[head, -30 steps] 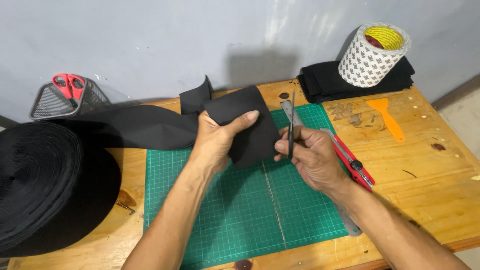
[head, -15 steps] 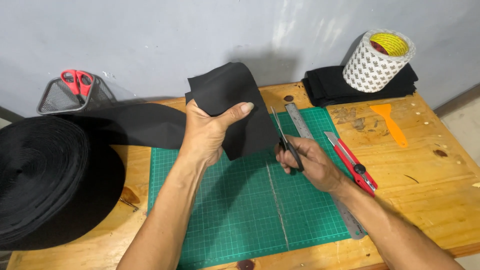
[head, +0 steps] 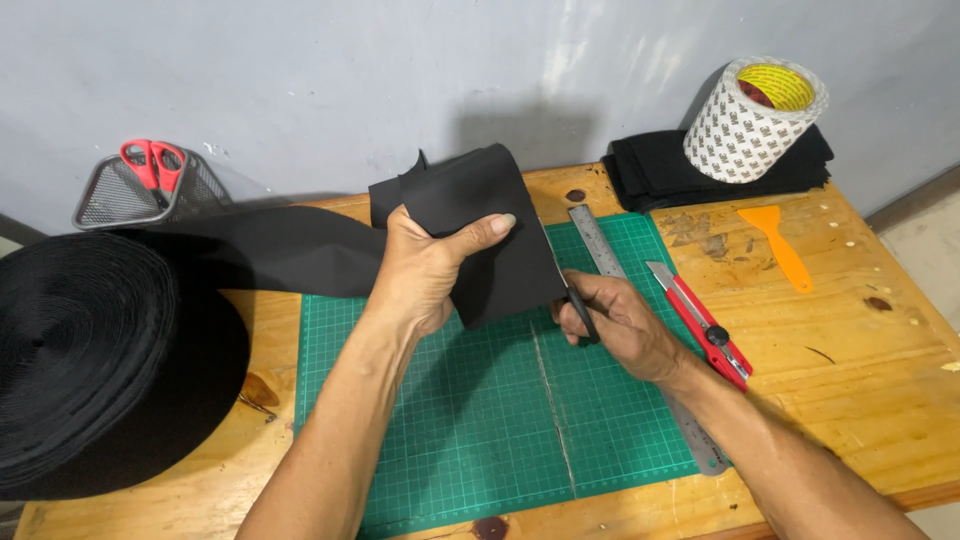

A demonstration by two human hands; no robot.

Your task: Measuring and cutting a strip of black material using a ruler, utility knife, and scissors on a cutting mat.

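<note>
On a worn wooden table (head: 850,330) pushed against a pale grey wall (head: 400,70), a green gridded cutting mat (head: 480,420) covers the middle. Above the mat, toward twelve o'clock, the left hand (head: 425,270) is clamped on a piece of black fabric (head: 500,230), thumb across its front, lifting it off the surface. At about three o'clock from that hand, the right hand (head: 620,325) is closed around black-handled scissors (head: 580,310), whose blades meet the lower right edge of the fabric. The fabric runs back toward nine o'clock as a wide black strip to a large black roll (head: 90,370) lying flat at the table's left end. A metal ruler (head: 600,240) lies on the mat's right edge, partly under the right forearm, with a red utility knife (head: 700,325) just beside it. At two o'clock sit a folded stack of black cloth (head: 650,170), a roll of patterned white tape (head: 750,120) resting on it, and an orange plastic scraper (head: 780,245) nearby. At ten o'clock a wire mesh holder (head: 130,195) holds red-handled scissors (head: 152,162). Light floor shows at the far right.
</note>
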